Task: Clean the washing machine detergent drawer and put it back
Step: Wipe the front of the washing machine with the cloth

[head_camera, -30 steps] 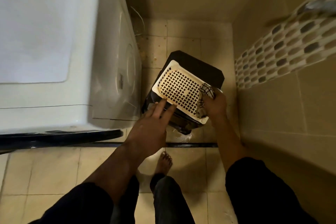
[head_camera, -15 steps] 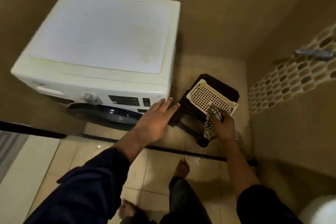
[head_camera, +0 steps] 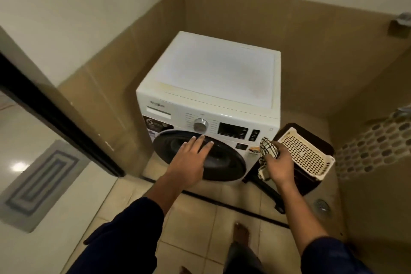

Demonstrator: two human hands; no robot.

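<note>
A white front-loading washing machine (head_camera: 213, 82) stands in the corner. Its detergent drawer (head_camera: 158, 111) sits closed at the upper left of the front panel, left of the silver dial (head_camera: 200, 125). My left hand (head_camera: 191, 160) stretches out with straight fingers in front of the dark round door (head_camera: 220, 162), fingertips near its top edge; whether they touch it I cannot tell. My right hand (head_camera: 278, 165) grips a checked cloth (head_camera: 268, 151) to the right of the door.
A cream perforated basket (head_camera: 305, 155) lies on a dark stool (head_camera: 311, 182) right of the machine. A dark door frame (head_camera: 55, 118) runs along the left, with a grey mat (head_camera: 37, 182) beyond it. A floor drain (head_camera: 321, 204) sits at the right; my bare foot (head_camera: 241, 232) below.
The view has swung left and back from the basket to the machine's front. My left hand left the stool and reached toward the door; my right hand lifted the cloth off the basket.
</note>
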